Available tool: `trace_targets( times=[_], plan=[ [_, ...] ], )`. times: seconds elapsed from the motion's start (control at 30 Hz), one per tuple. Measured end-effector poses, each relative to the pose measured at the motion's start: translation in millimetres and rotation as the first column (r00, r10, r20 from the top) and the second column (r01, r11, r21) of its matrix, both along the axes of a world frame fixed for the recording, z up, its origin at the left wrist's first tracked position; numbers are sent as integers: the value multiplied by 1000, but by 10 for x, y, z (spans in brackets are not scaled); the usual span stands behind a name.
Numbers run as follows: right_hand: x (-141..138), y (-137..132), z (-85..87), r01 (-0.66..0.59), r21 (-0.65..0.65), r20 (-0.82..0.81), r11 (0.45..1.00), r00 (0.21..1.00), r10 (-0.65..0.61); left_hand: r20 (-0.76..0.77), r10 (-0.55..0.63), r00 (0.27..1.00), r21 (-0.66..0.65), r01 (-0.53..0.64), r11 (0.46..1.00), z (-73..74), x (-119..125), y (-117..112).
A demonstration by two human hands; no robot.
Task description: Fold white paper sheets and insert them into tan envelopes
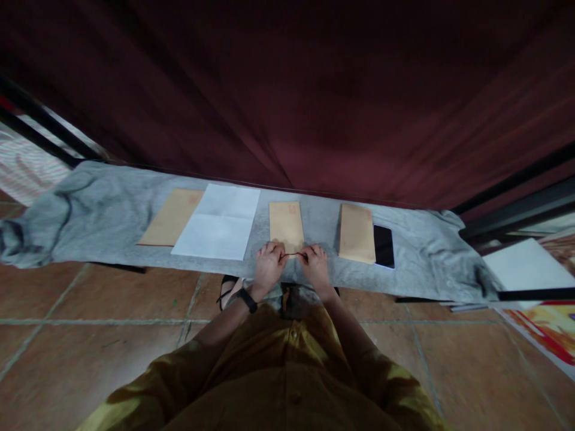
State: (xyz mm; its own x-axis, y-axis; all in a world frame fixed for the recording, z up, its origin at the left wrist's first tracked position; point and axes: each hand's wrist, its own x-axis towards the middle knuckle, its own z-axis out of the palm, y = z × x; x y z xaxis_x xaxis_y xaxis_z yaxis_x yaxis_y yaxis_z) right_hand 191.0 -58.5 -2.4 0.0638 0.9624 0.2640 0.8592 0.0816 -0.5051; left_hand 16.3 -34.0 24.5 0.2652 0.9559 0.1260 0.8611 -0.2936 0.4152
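Observation:
A small brown envelope [286, 220] with a red printed mark near its far right corner lies straight in front of me. My left hand [268, 263], with a dark watch on the wrist, pinches its near end at the left corner. At the right corner of that same end, my right hand [316, 262] is closed in a pinch. A thin dark reddish line runs between my fingertips; whether it is the envelope's edge or a separate strip, I cannot tell. Left of my hands lies a creased white sheet of paper [220, 218], partly over a larger brown envelope [168, 221].
To the right rest a stack of brown envelopes [356, 234] and a dark-screened phone [383, 246] touching it. Grey cloth [417, 257] covers the narrow table. A dark red curtain [287, 108] hangs behind, with black metal bars [516, 179] at the sides. Tiled floor [135, 299] shows below.

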Motion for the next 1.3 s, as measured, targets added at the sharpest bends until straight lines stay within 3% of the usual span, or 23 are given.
trace_targets(
  times=[0.5,0.67,0.8,1.0,1.2,1.3],
  plan=[
    [-53,51,-2,69,-69,15,995,998,-69,-20,43,999,-7,-44,999,-2,40,7],
    [-53,51,3,82,-20,13,996,997,-82,-28,50,998,-2,-50,999,-22,32,16],
    [-37,50,8,76,-46,4,996,997,-76,-45,-41,998,49,43,998,-40,8,-36],
    [-19,53,8,66,-57,-6,996,998,-66,6,-362,932,76,360,930,-119,-34,-257],
    [-67,-4,82,70,-21,-9,997,998,-70,-28,-340,940,73,342,937,-202,-45,-385],
    [-172,-107,128,-59,20,-55,998,997,60,-115,-319,941,93,330,939,-251,-43,-417]
  ],
)
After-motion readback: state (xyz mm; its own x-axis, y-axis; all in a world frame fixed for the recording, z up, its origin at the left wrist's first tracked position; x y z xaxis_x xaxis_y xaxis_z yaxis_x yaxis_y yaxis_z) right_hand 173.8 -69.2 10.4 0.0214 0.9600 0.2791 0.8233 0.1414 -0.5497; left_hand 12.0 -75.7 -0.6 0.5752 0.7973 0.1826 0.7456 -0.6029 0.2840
